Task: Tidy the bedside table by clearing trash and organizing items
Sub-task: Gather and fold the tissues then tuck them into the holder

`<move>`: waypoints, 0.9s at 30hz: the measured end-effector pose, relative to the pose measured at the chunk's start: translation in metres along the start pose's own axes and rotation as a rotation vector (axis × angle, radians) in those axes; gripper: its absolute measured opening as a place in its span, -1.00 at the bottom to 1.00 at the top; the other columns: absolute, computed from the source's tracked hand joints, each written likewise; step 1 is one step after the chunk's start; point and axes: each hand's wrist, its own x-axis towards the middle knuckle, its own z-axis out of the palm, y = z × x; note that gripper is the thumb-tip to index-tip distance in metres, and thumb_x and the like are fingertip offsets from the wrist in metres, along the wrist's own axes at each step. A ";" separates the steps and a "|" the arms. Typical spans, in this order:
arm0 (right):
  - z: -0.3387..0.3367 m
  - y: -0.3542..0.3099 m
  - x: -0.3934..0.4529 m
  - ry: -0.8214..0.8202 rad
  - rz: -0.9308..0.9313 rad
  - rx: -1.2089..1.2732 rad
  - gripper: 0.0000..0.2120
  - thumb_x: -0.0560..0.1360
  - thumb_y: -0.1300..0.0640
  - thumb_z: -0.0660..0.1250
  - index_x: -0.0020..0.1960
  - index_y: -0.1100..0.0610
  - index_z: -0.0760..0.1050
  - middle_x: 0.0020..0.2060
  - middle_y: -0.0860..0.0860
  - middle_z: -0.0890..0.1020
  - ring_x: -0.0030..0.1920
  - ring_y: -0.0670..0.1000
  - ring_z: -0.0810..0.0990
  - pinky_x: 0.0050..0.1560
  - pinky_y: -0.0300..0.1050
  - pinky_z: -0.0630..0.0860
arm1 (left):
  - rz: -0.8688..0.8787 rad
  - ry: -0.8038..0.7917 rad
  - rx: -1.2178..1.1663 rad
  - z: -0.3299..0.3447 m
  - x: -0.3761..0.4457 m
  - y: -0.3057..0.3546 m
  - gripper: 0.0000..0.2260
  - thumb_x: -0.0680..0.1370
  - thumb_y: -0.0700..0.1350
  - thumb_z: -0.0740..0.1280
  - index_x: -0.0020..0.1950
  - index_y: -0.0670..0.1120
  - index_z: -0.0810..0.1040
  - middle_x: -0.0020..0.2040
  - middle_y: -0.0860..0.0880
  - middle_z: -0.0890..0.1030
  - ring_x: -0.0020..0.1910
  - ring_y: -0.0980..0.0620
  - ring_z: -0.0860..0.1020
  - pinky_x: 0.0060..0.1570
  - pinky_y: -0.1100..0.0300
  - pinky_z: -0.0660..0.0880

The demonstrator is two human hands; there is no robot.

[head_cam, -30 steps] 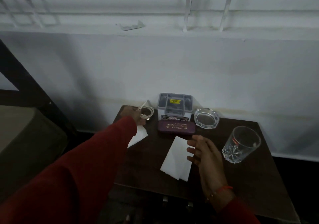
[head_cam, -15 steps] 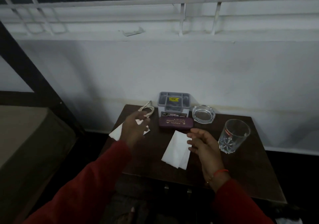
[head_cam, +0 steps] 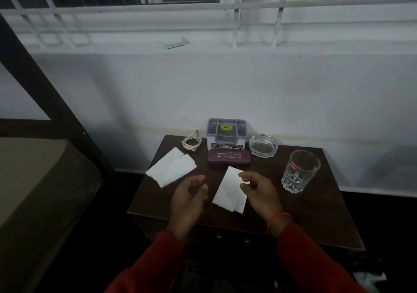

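Now the left hand [head_cam: 188, 199] hovers empty over the front of the bedside table [head_cam: 316, 220], fingers loosely curled and slightly apart, holding nothing. Half a second ago it was farther back over the left tissue, and a second ago it was at the coiled cable in the back left corner. That coiled white cable [head_cam: 191, 143] now lies free on the table just left of the grey organizer box [head_cam: 226, 134], and the left tissue [head_cam: 171, 169], earlier partly covered by the hand, lies fully in view near the table's left edge. The right hand [head_cam: 259, 190] has barely shifted: it hovers over the right edge of the middle tissue [head_cam: 230, 191], fingers relaxed and apart, gripping nothing that can be seen. The maroon spectacle case [head_cam: 228, 156] rests against the front of the organizer box as before. The glass ashtray [head_cam: 263, 145] and drinking glass [head_cam: 301, 170] stand unmoved to the right.
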 end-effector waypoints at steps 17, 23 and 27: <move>0.009 0.000 -0.012 -0.295 0.145 -0.656 -0.58 0.50 -0.20 0.32 0.35 -0.36 0.41 0.48 -0.06 0.20 0.44 0.16 0.13 0.47 0.13 0.07 | 0.104 0.189 0.864 -0.078 0.081 -0.025 -0.56 0.62 0.05 0.34 0.51 0.14 0.42 0.63 -0.12 0.18 0.58 -0.31 0.10 0.47 -0.40 0.13; 0.015 0.002 -0.014 -0.338 0.124 -0.680 -0.51 0.51 -0.24 0.29 0.43 -0.32 0.35 0.54 -0.09 0.10 0.47 0.15 0.08 0.48 0.14 0.05 | -0.052 -0.150 1.094 -0.062 0.072 -0.033 -0.44 0.62 0.29 0.19 0.61 0.25 0.20 0.69 -0.08 -0.04 0.64 -0.29 -0.08 0.54 -0.33 -0.07; 0.021 0.001 -0.011 -0.365 0.104 -0.676 -0.47 0.51 -0.25 0.30 0.45 -0.20 0.37 0.56 -0.12 0.08 0.48 0.15 0.07 0.49 0.14 0.05 | -0.027 -0.226 1.137 -0.043 0.058 -0.024 -0.46 0.62 0.27 0.20 0.59 0.27 0.21 0.68 -0.09 0.02 0.62 -0.27 0.02 0.54 -0.31 -0.02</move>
